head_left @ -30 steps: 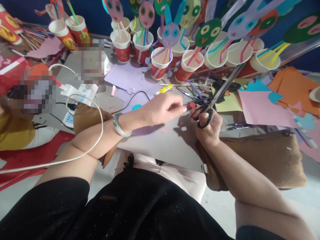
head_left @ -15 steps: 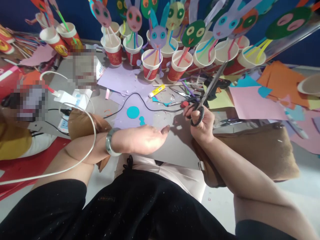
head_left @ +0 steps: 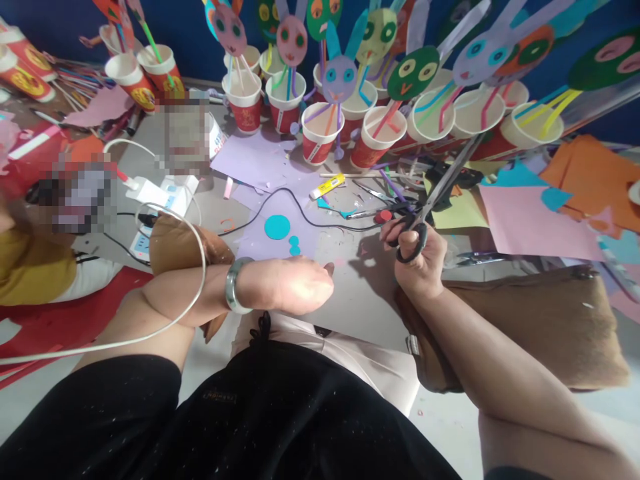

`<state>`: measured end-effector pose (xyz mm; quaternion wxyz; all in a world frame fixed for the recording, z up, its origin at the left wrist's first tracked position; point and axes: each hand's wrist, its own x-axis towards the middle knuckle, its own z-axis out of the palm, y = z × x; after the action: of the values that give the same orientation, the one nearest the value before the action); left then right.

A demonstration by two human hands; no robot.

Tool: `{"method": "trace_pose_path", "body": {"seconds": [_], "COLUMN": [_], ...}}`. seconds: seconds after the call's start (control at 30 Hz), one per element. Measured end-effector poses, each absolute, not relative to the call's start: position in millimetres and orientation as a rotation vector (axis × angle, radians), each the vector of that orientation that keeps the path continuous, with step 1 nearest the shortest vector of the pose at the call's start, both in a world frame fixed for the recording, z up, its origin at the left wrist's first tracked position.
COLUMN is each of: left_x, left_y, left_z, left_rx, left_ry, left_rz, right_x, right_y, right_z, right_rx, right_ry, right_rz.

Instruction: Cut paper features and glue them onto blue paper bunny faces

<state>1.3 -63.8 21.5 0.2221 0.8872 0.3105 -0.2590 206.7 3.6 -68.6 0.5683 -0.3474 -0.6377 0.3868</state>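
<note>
Right hand grips my black-handled steel scissors.
Left hand has drawn back, curled; pinching anything, I can't tell. Beyond it, the round blue paper disc now lies uncovered, within reach.

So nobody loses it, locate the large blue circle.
Left of centre in the head view, the large blue circle lies on purple paper beyond the left hand.

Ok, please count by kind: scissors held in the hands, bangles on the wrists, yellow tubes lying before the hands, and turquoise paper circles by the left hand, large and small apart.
Scissors in the right hand: 1
Bangle: 1
Yellow tube: 1
Large turquoise circle: 1
Small turquoise circles: 2
Total: 6
</note>
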Motion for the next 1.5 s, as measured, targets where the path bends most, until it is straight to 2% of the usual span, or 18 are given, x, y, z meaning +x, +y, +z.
{"method": "trace_pose_path", "body": {"seconds": [0.13, 0.43, 0.67, 1.13, 1.33, 1.5], "left_x": [2, 12, 10, 3, -8, -16], "left_y": [-63, -66, -63, -61, -53, -29], "left_z": [29, 26, 36, 26, 14, 20], "left_rx": [2.413, 2.384, 2.374, 2.485, 2.642, 2.508], "left_ry": [0.877, 0.923, 0.945, 0.916, 0.943, 1.505], "left_rz": [-0.684, -0.887, -0.721, -0.646, -0.307, 0.222], "right_x": [207, 207, 208, 205, 208, 209], "right_y": [3, -2, -2, -3, -2, -2], "right_z": [-68, -64, -67, -63, -64, -70], "right_rx": [-0.825, -0.901, -0.913, -0.924, -0.913, -0.885], "right_ry": [-1.495, -1.471, -1.488, -1.471, -1.529, -1.488], "right_rz": [0.916, 0.976, 0.991, 0.997, 0.861, 0.778]}}
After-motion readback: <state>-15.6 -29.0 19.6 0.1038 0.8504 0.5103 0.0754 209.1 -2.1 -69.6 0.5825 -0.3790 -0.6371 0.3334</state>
